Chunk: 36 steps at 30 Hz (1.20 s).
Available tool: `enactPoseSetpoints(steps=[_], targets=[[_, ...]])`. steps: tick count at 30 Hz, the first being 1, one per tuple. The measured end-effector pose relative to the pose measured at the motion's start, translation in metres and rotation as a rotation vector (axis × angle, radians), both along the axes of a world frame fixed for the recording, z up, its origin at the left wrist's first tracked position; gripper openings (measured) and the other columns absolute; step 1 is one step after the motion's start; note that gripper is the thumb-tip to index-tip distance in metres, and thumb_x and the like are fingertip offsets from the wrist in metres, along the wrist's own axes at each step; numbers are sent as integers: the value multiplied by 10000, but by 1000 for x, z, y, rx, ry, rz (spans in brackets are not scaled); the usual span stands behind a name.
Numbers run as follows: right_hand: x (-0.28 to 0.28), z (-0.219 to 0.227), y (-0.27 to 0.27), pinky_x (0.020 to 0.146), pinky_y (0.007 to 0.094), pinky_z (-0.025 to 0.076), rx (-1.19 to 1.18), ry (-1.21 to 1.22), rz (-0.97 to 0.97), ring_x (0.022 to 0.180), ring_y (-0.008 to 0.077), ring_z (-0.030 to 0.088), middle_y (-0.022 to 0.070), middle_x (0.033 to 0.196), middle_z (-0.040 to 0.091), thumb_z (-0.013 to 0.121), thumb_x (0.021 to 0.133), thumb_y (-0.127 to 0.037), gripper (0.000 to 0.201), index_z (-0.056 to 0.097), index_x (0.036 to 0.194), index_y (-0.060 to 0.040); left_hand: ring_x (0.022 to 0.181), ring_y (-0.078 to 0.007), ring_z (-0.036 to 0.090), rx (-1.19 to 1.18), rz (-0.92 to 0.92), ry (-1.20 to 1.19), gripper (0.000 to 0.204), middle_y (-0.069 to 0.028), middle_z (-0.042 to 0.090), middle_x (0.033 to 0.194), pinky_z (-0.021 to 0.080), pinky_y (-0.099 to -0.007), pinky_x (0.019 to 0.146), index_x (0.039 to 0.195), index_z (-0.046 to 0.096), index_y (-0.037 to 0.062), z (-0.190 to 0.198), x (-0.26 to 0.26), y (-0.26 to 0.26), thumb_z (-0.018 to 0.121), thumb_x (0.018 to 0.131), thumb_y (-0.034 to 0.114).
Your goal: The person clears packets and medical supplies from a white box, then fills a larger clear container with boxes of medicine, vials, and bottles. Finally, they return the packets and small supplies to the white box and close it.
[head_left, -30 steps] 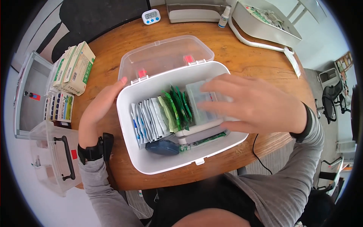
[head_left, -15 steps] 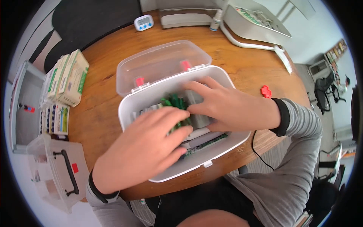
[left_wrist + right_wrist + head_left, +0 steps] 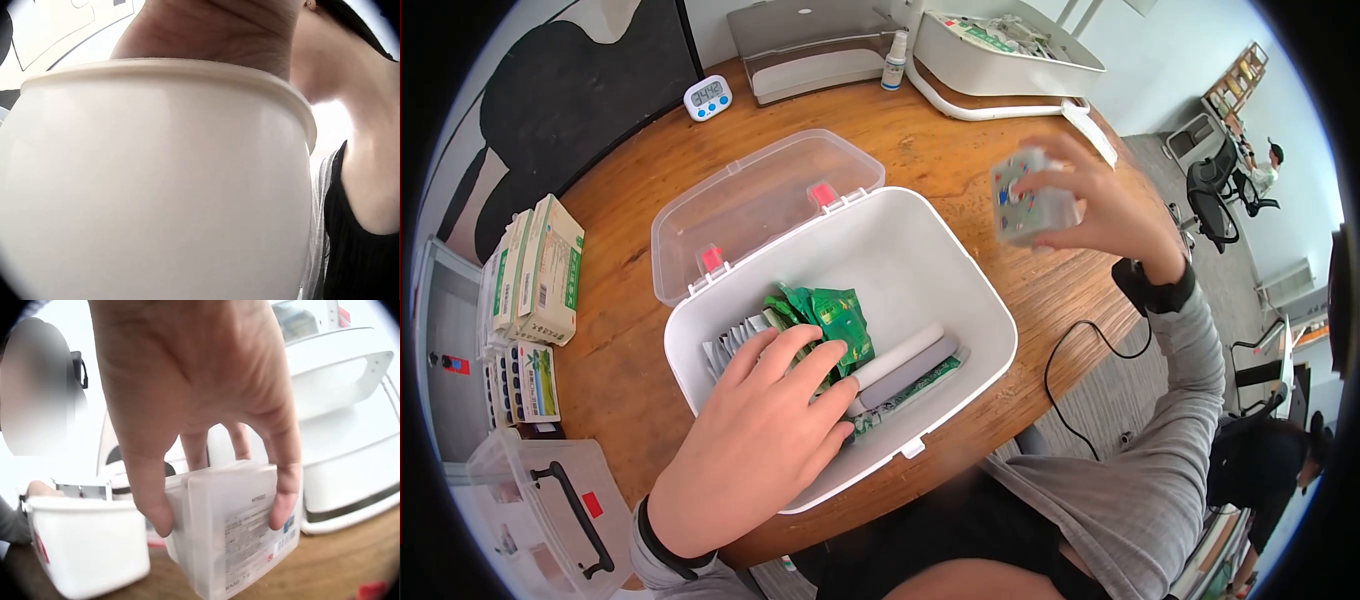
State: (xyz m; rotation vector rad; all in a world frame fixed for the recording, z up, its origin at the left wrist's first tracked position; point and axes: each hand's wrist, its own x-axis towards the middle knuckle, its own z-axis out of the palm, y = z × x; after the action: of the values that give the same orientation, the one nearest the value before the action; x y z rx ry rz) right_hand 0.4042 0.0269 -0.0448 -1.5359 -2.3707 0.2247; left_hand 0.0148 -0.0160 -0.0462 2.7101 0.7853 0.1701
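Observation:
A clear plastic case (image 3: 1012, 200), with a printed label (image 3: 250, 540) on one face, is gripped by my right hand (image 3: 1115, 205) over the table, right of the white storage box (image 3: 930, 250). Thumb and fingers span its sides in the right wrist view. My left hand (image 3: 750, 440) reaches over the box's near left rim, fingers spread on the packets. Green packets (image 3: 840, 320) lean to the right beside a row of white packets (image 3: 735, 340), partly hidden by that hand. A grey slab-like item (image 3: 910, 372) and a white one (image 3: 900, 355) lie along the near wall.
The box's translucent lid (image 3: 770, 200) is folded back on the table. Green-and-white cartons (image 3: 550, 270) and a clear case with a black handle (image 3: 570, 500) stand left. A timer (image 3: 708, 98), spray bottle (image 3: 894, 62) and white bin (image 3: 1010, 70) are at the back.
My right hand has lifted the clear case out of the box and carried it right. My left hand went from the rim onto the packets. The green packets now tilt right; the head view has shifted.

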Motion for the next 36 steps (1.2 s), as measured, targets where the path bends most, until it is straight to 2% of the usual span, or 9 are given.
enactPoseSetpoints(steps=[2,8,20,24,26,28,31,34,36], targets=[[18,-26,8,1118,438,420,-102,-1,101,1303,378,488,148,1470,433,849,655,-169,521,698,1153,-151,1270,-332,486,3,6,-3,287,-125,590,1265,403,-476,1061,1091,690,54,0,0,-1,731,831,170],[33,-43,20,1131,478,391,-179,-34,82,1385,387,375,146,1516,385,805,702,-200,514,672,1198,-169,1275,-341,481,8,-2,19,331,-125,585,1278,408,-481,1056,1134,678,57,0,2,0,736,827,167],[35,-50,22,1161,473,329,-133,-74,154,1419,371,343,137,1565,337,842,726,-215,549,643,1232,-145,1291,-355,476,-27,43,-4,412,-140,562,1327,400,-470,1072,1202,657,45,4,-3,-1,743,817,164],[16,-27,16,1160,475,322,-128,8,148,1423,365,358,138,1557,365,829,733,-187,598,627,1295,-151,1309,-356,474,21,156,18,456,-141,544,1373,396,-469,1076,1220,650,38,22,-16,-3,750,789,147],[-12,7,15,1107,429,404,103,-93,162,1359,362,427,142,1513,418,782,783,-133,567,604,1321,-141,1305,-354,479,58,242,26,445,-136,559,1353,401,-470,1069,1182,656,34,29,-26,-6,758,759,126],[-41,35,14,1014,404,492,165,-73,287,1295,321,518,124,1457,491,748,770,-67,573,602,1321,-122,1294,-353,484,146,292,35,404,-126,581,1309,398,-485,1065,1132,660,34,34,-37,-9,759,749,113],[-91,50,19,1062,425,441,154,-132,594,1314,313,514,120,1419,547,763,725,-87,586,618,1293,-79,1270,-341,498,164,308,71,314,-103,610,1210,364,-527,1095,1038,664,37,37,-48,-11,755,744,99],[-145,36,20,1011,397,489,246,-274,788,1284,287,537,94,1403,554,716,768,-88,504,624,1264,-102,1258,-313,509,162,271,111,236,-80,620,1142,323,-550,1136,980,674,39,33,-49,-10,747,765,105],[-167,10,29,1000,375,496,357,-307,1014,1245,241,553,39,1283,589,637,832,-111,383,618,1214,-121,1258,-282,514,149,242,153,223,-69,622,1133,306,-552,1156,996,689,42,30,-48,-9,741,792,116]])
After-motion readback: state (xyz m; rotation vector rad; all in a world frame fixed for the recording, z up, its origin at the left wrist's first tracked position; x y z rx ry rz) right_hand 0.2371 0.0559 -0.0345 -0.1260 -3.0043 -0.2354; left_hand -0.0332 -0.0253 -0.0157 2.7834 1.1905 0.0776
